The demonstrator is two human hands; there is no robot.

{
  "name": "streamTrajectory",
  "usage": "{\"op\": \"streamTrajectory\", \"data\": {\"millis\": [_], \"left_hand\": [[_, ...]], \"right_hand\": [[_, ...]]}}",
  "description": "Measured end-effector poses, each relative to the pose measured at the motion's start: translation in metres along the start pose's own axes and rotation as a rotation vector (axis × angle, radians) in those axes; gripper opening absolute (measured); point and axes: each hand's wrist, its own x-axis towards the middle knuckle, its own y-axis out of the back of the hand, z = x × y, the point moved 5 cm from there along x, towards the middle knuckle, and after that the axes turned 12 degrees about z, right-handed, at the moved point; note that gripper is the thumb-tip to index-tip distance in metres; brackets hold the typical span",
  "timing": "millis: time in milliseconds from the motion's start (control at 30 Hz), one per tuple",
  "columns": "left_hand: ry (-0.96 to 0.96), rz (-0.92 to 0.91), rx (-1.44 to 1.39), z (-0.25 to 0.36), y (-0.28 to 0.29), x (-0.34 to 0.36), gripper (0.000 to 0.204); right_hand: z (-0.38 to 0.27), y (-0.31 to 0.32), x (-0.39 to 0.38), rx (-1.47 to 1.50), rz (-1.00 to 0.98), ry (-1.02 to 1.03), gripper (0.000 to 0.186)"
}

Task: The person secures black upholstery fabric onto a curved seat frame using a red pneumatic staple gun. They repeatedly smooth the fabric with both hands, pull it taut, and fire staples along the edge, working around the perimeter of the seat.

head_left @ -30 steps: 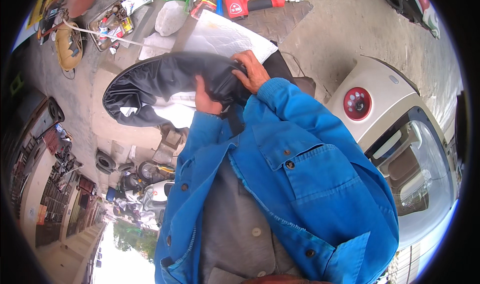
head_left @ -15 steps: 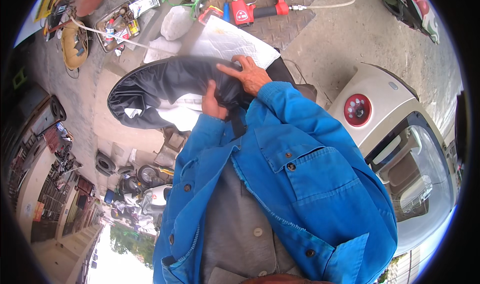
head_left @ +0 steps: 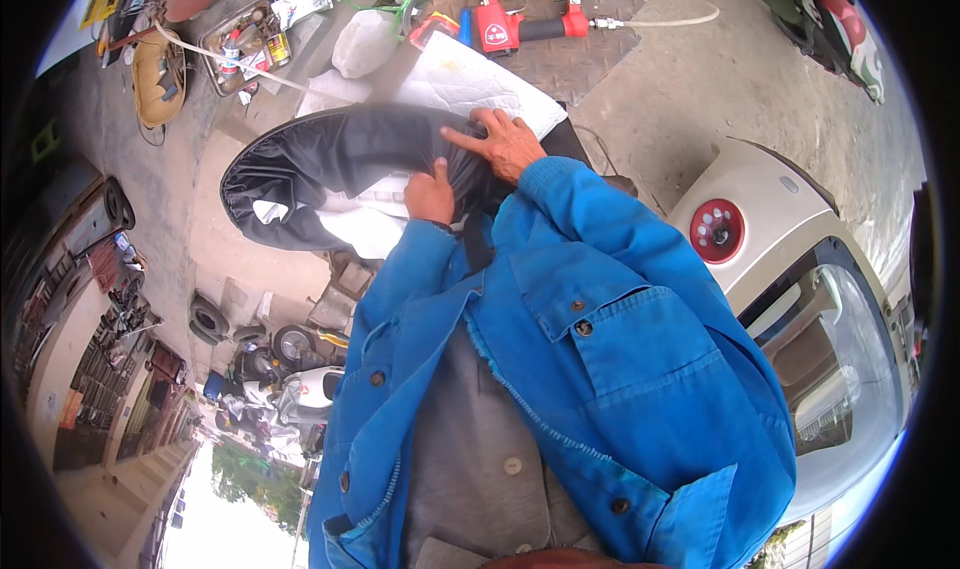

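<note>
A long, rounded piece wrapped in a glossy black cover, with wrinkled edges folded inward, lies in front of me. It looks like a vehicle seat. White material shows in the opening of the cover. My left hand is closed on the cover's inner edge near its right end, thumb up. Just to the right, my right hand lies against the black cover with its fingers spread and one finger stretched left. The right end of the piece is partly hidden by my hands and sleeves.
Beyond the piece lies a white padded sheet. A red air staple gun with a pale hose rests on a metal plate. At far left stand a tray of small cans and a tan basin. A beige vehicle is at right.
My left hand has shifted slightly right along the cover and its thumb is tucked closer. The right hand stays spread on the cover. The whole view has shifted a little.
</note>
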Motion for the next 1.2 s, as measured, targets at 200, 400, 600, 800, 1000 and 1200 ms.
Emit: {"op": "streamTrajectory", "data": {"millis": [200,400,600,800,1000,1200], "left_hand": [[-0.052,-0.004,0.169,0.016,-0.004,0.0,0.06],[-0.031,0.035,0.207,0.022,0.001,0.0,0.054],[0.011,0.022,0.182,0.025,0.004,0.001,0.053],[-0.13,0.024,0.282,0.036,0.015,0.005,0.045],[-0.221,0.101,0.278,0.022,0.001,-0.002,0.043],[-0.168,0.241,0.306,0.02,-0.004,0.0,0.046]], "right_hand": [[0.017,-0.003,-0.003,0.247,0.18,-0.035,0.073],[0.026,0.007,0.004,0.521,0.208,-0.188,0.053],[0.017,-0.015,0.026,0.336,0.211,-0.271,0.043],[0.011,-0.01,0.033,0.2,0.125,-0.309,0.045],[-0.004,-0.015,0.063,0.212,0.139,-0.158,0.043],[-0.007,-0.034,0.07,0.039,0.076,-0.176,0.042]]}}
